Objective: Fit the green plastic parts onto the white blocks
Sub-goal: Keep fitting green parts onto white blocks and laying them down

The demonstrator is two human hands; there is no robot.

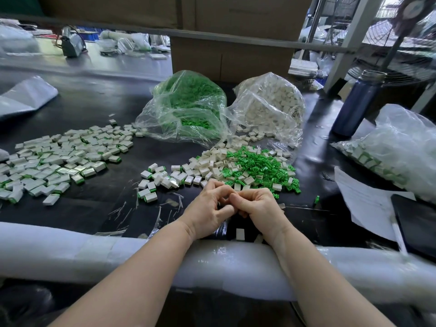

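My left hand (pixel 208 205) and my right hand (pixel 258 206) meet over the black table near its front edge, fingers curled and fingertips pressed together. They pinch a small piece that the fingers almost wholly hide; only a pale sliver shows under the right thumb. Just beyond them lies a mixed pile of loose green plastic parts (pixel 257 167) and white blocks (pixel 207 167). Fitted blocks with green ends (pixel 147 194) lie left of the hands, and a wide spread of them (pixel 59 159) covers the table's left side.
A clear bag of green parts (pixel 188 107) and one of white blocks (pixel 271 105) stand behind the pile. On the right are a blue bottle (pixel 354 107), a bag of fitted blocks (pixel 396 147), papers (pixel 368 204) and a dark tablet (pixel 417 223). White foam padding (pixel 94 253) lines the front edge.
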